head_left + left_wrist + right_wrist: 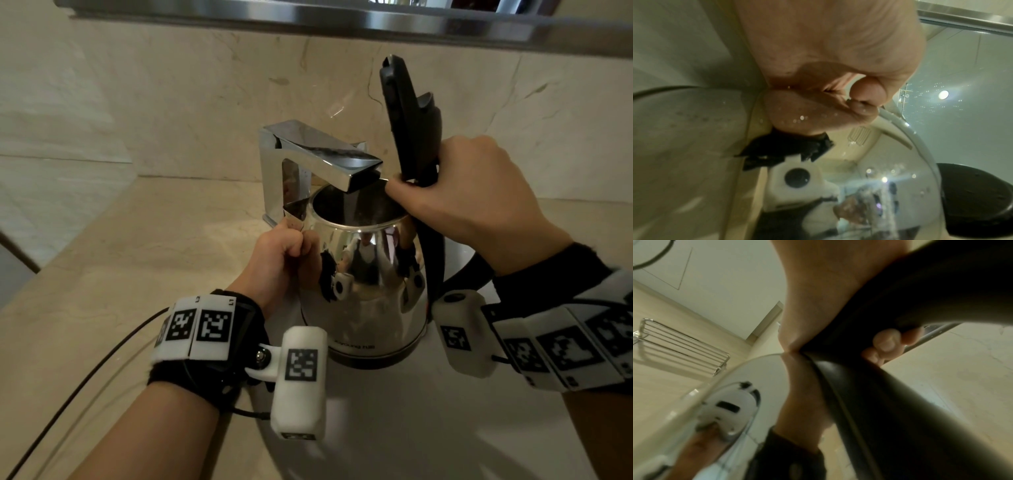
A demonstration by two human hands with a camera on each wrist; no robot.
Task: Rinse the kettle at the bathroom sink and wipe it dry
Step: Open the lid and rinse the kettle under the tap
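- The stainless steel electric kettle (370, 291) is upright under the chrome faucet (308, 154), at the back edge of the white sink basin (428, 428); whether its base touches the basin I cannot tell.
- Its black lid (399, 113) stands open, almost vertical, and the faucet spout is just above the open mouth.
- The right hand (469, 202) is wrapped around the top of the black handle (433, 260), with the thumb lying toward the rim; in the right wrist view the fingertips (888, 344) curl around the handle.
- The left hand (281, 253) has curled fingers and pinches the kettle spout (294, 214) on the left side of the body.
- In the left wrist view, water drops sit on the kettle wall (869, 178) and on the hand (828, 56).
- The beige marble counter (137, 257) surrounds the basin, with a marble wall (171, 102) behind it.
- A chrome wire rack (684, 345) hangs on the wall in the right wrist view.
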